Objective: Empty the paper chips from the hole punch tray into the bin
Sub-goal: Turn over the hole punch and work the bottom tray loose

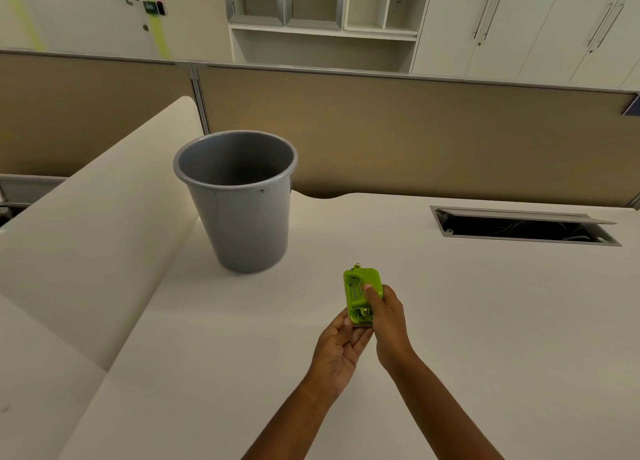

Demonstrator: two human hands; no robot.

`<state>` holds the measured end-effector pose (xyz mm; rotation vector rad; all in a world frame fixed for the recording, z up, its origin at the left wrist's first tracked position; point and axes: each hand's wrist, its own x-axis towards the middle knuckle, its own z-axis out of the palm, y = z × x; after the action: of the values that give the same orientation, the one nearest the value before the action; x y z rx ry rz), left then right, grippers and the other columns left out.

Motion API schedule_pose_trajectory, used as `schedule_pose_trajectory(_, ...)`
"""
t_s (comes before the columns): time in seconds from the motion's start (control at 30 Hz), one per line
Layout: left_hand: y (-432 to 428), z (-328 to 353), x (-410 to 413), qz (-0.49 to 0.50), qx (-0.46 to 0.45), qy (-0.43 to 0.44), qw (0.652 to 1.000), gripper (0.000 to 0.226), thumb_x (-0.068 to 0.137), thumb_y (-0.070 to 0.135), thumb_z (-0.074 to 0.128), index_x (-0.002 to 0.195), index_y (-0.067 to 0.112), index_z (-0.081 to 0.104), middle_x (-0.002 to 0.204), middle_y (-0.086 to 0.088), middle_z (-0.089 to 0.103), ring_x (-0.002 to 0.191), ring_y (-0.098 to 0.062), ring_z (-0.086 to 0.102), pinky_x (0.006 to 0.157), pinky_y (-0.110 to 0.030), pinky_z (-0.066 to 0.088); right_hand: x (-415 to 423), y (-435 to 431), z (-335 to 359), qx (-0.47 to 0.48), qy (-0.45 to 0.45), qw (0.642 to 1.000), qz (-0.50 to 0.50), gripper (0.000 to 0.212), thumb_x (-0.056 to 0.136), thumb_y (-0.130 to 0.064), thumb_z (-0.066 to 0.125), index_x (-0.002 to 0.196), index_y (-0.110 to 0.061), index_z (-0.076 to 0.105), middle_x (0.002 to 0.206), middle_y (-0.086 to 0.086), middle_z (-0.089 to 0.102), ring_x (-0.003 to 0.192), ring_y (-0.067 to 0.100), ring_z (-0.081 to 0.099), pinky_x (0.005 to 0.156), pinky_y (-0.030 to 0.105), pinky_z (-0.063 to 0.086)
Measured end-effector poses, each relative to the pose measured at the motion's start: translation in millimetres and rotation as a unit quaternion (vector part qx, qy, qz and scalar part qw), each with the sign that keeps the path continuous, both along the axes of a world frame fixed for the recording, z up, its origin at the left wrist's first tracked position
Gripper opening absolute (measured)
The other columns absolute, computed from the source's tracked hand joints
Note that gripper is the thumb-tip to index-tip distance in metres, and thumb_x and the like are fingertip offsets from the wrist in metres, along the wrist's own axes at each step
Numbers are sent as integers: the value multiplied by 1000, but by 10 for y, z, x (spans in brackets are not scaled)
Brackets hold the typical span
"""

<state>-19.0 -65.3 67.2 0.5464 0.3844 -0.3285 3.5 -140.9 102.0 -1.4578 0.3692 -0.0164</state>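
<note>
A small bright green hole punch (360, 295) is held above the white desk (485, 321), near its middle. My right hand (389, 321) grips it from the right, thumb lying across its top. My left hand (341, 347) is palm up under its near end, fingertips touching the punch. A grey plastic bin (239, 200) stands upright on the desk to the far left of the punch, its mouth open; no contents show inside. No paper chips are visible.
A low cream divider (86, 234) runs along the desk's left side, close to the bin. An open cable hatch (523, 225) with cables is set into the desk at the far right. A tan partition panel (415, 130) closes off the back.
</note>
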Motion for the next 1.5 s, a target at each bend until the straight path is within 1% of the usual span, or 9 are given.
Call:
schedule_pose_trajectory(0.27, 39, -5, -32, -9, -24, 1, 1000, 33, 98, -1, 28, 101, 2, 61, 82, -15, 77, 74, -22, 75, 66, -29, 60, -23, -50, 76, 26, 0, 999, 22, 18, 94, -16, 45, 79, -13, 53, 78, 6, 56, 70, 16, 55, 62, 25, 46)
schedule_pose_trajectory(0.5, 100, 75, 86, -52, 16, 5, 999, 44, 101, 29, 25, 100, 8, 63, 81, -11, 77, 80, -22, 69, 66, -30, 56, -215, 34, -63, -25, -14, 999, 43, 14, 94, -18, 46, 86, -16, 57, 84, 5, 60, 75, 14, 57, 62, 19, 45)
schedule_pose_trajectory(0.67, 177, 49, 121, -52, 60, 7, 997, 41, 101, 29, 25, 100, 12, 62, 80, -8, 74, 78, -22, 67, 59, -28, 58, -294, 76, -156, -55, -4, 996, 71, 27, 96, -28, 41, 113, -16, 59, 107, 3, 63, 98, 12, 60, 81, 21, 49)
schedule_pose_trajectory(0.73, 206, 45, 122, -48, 72, 11, 996, 38, 101, 27, 25, 112, 11, 57, 90, -11, 69, 79, -23, 64, 61, -30, 57, -248, 35, -118, -49, 0, 996, 70, 25, 96, -32, 39, 96, -18, 60, 95, 0, 63, 84, 6, 59, 69, 13, 47)
schedule_pose_trajectory(0.83, 222, 45, 113, -52, 73, 28, 996, 37, 101, 26, 27, 124, 10, 50, 101, -15, 61, 85, -25, 57, 69, -36, 51, -125, -31, -66, -7, 33, 998, 62, 21, 97, -32, 37, 101, -19, 54, 96, 0, 60, 88, 14, 58, 80, 26, 49)
schedule_pose_trajectory(0.93, 226, 14, 100, -65, 91, 46, 993, 36, 100, 28, 29, 113, 8, 57, 86, -13, 70, 79, -25, 61, 68, -35, 50, -11, -70, -39, 17, 75, 996, 55, 27, 97, -28, 38, 111, -11, 54, 99, 10, 59, 88, 22, 56, 70, 27, 48)
schedule_pose_trajectory(1.03, 216, -9, 99, -73, 123, 47, 989, 33, 99, 29, 33, 94, 14, 62, 60, -4, 74, 59, -17, 68, 53, -25, 56, 53, -87, -49, 5, 107, 992, 67, 34, 96, -29, 41, 95, -2, 62, 82, 14, 57, 74, 23, 53, 63, 28, 43)
schedule_pose_trajectory(1.37, 224, 3, 65, -85, 114, 44, 989, 29, 98, 26, 36, 94, 15, 62, 61, -5, 75, 52, -17, 71, 48, -25, 57, 113, -179, -69, 97, 175, 976, 82, 34, 96, -22, 43, 70, -6, 57, 58, 6, 48, 52, 16, 45, 54, 26, 41)
schedule_pose_trajectory(1.5, 211, 28, 30, -91, 102, 44, 990, 30, 99, 24, 34, 92, 14, 62, 61, -7, 75, 51, -18, 71, 47, -26, 57, 101, -220, -101, 139, 197, 967, 76, 36, 97, -21, 40, 68, -6, 55, 31, -2, 53, 27, 8, 51, 34, 17, 46)
